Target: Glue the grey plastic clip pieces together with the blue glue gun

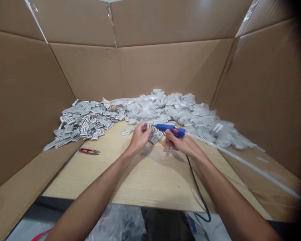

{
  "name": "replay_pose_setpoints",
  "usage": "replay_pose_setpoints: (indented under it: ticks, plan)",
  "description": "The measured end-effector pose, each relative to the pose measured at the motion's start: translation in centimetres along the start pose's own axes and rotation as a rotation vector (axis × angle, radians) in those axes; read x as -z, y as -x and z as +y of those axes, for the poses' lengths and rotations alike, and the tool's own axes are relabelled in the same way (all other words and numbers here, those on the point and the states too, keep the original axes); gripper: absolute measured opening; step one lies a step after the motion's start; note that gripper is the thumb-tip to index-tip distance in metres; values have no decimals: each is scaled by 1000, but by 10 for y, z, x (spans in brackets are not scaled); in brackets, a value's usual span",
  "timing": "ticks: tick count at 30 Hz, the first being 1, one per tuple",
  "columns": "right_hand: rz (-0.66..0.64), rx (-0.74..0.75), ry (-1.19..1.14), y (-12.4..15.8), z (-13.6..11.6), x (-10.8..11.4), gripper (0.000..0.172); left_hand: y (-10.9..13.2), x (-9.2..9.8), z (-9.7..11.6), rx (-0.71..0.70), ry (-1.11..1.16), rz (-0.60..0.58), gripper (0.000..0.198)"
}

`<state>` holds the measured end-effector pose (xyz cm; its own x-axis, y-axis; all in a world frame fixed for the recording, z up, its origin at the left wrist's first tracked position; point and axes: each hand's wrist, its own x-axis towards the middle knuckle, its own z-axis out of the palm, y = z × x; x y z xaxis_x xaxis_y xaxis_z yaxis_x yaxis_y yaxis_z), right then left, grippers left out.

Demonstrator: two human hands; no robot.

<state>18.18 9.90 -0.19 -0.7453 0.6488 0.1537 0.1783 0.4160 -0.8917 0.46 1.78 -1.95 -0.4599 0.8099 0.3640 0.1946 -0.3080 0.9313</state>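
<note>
My left hand [140, 136] is closed on a small grey-and-white patch [148, 126] above the middle of the table. In my right hand [175, 142] is a blue glue gun [169, 130], its tip pointing left at the patch and a long clear stick trailing from its back. Several loose patches [156, 136] lie just beyond and between my hands. Red-handled thread snips [88, 151] rest on the table to the left of my left hand.
Grey patches [84, 120] are heaped at the back left. Plastic-wrapped pieces [165, 107] pile up along the back and right. Cardboard walls [170, 70] enclose the wooden table [140, 184]. A black cord [197, 184] hangs over its front edge.
</note>
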Motion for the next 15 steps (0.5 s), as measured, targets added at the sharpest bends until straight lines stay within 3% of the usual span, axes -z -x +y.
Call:
replay_pose_setpoints:
  ticks: [15]
  plan:
    - [12, -54, 35, 1, -4, -1, 72, -2, 0, -5, -91, -37, -16, 12]
